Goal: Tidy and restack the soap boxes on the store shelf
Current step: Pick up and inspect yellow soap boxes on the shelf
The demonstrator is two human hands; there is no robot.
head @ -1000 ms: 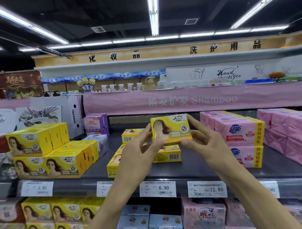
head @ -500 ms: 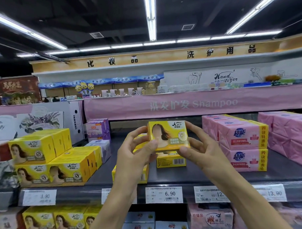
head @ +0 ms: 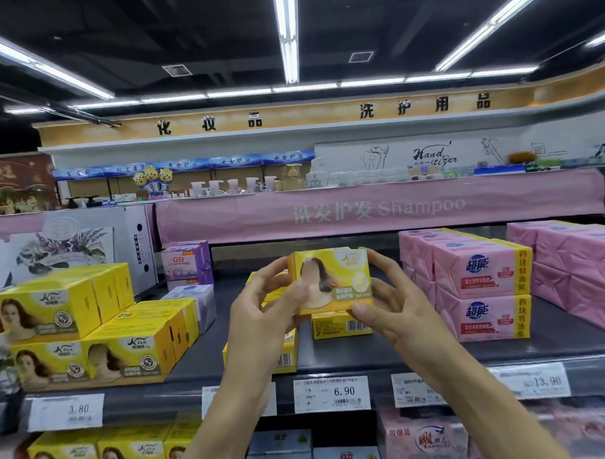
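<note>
yellow cardboard soap box [head: 333,279] sits pinched at its short ends between left hand [head: 262,299] and right hand [head: 396,305], fingers grasping it above the shelf [head: 418,355]; looks light, stiff, crushable, so end grips suit it.

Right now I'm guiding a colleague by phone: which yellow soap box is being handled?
Under the pink Shampoo banner, at the middle of the dark shelf. The held yellow box is gripped by the left hand and right hand, raised above the shelf, unlike the stacked ones.
</note>
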